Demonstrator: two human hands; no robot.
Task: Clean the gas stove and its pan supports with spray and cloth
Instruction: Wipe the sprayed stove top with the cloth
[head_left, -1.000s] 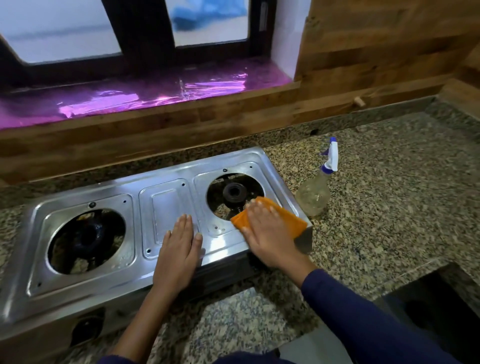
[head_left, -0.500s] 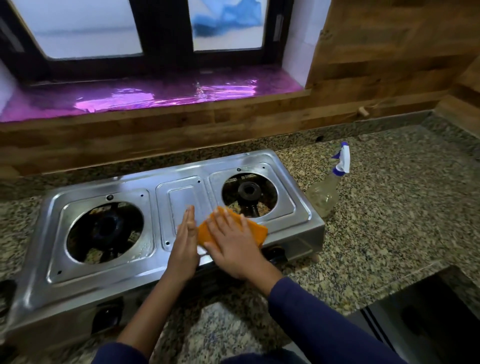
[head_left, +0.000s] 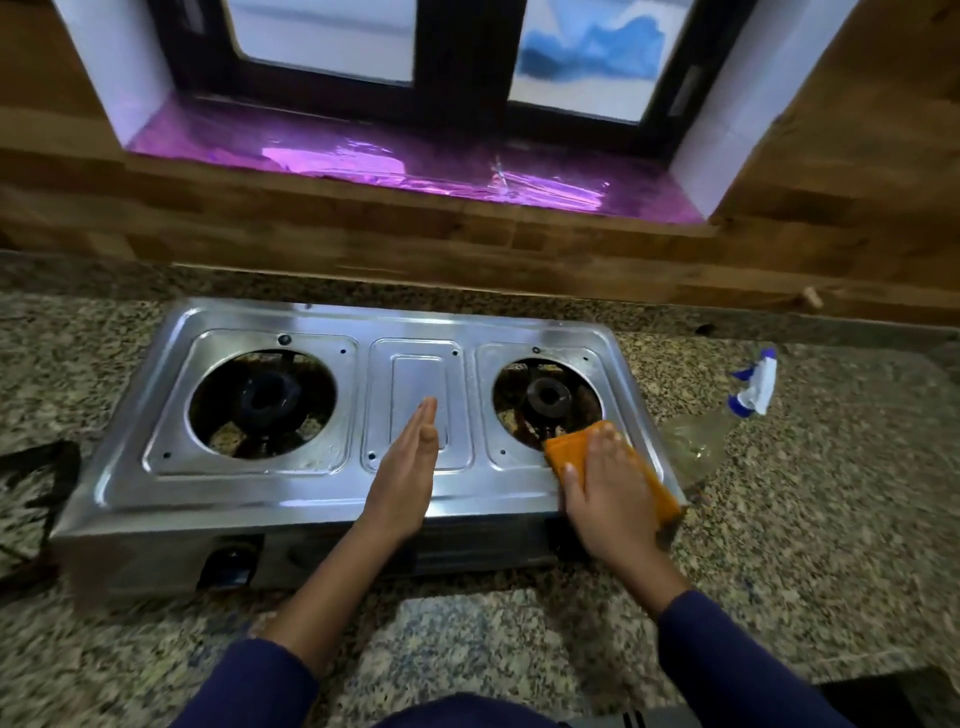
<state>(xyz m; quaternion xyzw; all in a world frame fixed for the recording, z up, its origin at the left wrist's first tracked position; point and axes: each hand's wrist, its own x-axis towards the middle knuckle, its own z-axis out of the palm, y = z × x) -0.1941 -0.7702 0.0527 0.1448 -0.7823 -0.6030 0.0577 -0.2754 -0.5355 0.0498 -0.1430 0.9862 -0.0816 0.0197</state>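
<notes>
A two-burner steel gas stove sits on the granite counter with both burner openings bare. My left hand rests with straight fingers on the stove's middle front panel. My right hand presses an orange cloth flat on the stove's front right corner, just below the right burner. A clear spray bottle with a white and blue trigger lies tilted on the counter right of the stove.
A black pan support lies on the counter at the far left. Wooden wall panelling and a purple-lined window sill rise behind the stove. The granite counter stretches to the right and in front.
My right hand slid the orange cloth from the stove's middle back to the front right corner. My left hand stayed on the middle panel. The camera view shifted left.
</notes>
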